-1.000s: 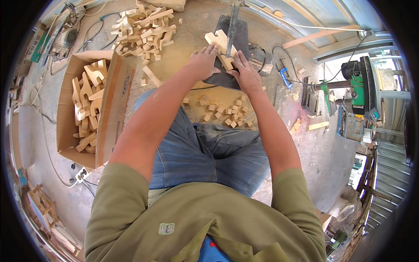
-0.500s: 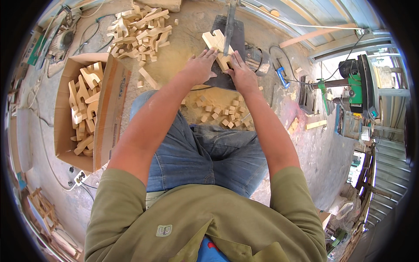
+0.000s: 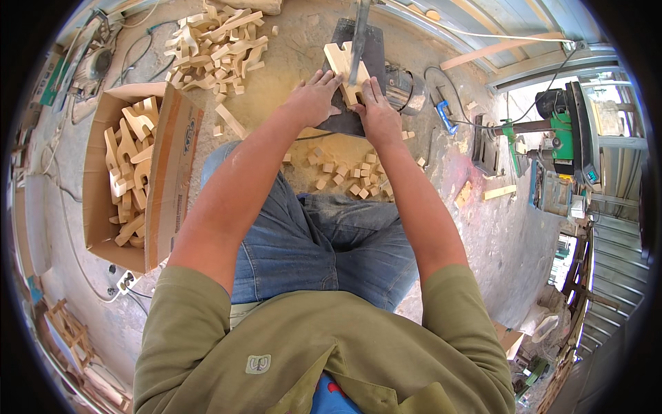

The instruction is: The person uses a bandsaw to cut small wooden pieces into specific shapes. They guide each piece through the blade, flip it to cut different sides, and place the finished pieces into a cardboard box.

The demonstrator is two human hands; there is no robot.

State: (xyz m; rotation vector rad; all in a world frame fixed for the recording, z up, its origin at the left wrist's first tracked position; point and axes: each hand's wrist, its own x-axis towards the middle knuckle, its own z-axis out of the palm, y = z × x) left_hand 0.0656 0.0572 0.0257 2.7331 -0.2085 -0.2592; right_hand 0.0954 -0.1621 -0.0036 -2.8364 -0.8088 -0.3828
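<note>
A pale wooden piece (image 3: 338, 63) with notched cuts lies on the dark metal table (image 3: 345, 127) of a saw-like machine, beneath its upright metal arm (image 3: 358, 27). My left hand (image 3: 310, 100) is open, its fingers stretched out against the piece's left side and its thumb spread. My right hand (image 3: 378, 114) grips the piece's lower right, fingers along the edge and thumb at the near end; the fingertips are partly hard to make out. A motor (image 3: 407, 90) sits just right of the table. Small wooden cubes (image 3: 341, 169) lie in sawdust below it.
A cardboard box (image 3: 169, 193) of cut wooden shapes stands at left, with a pile of shapes (image 3: 214, 48) behind. A power strip (image 3: 127, 281) and cords lie beside it. At right are a blue clamp (image 3: 447, 121), a green machine (image 3: 564, 138) and a wood strip (image 3: 498, 192).
The wooden piece has turned slightly and sits a little higher in view. Both hands have moved slightly with it, staying on either side. The surrounding view has shifted a little up and left.
</note>
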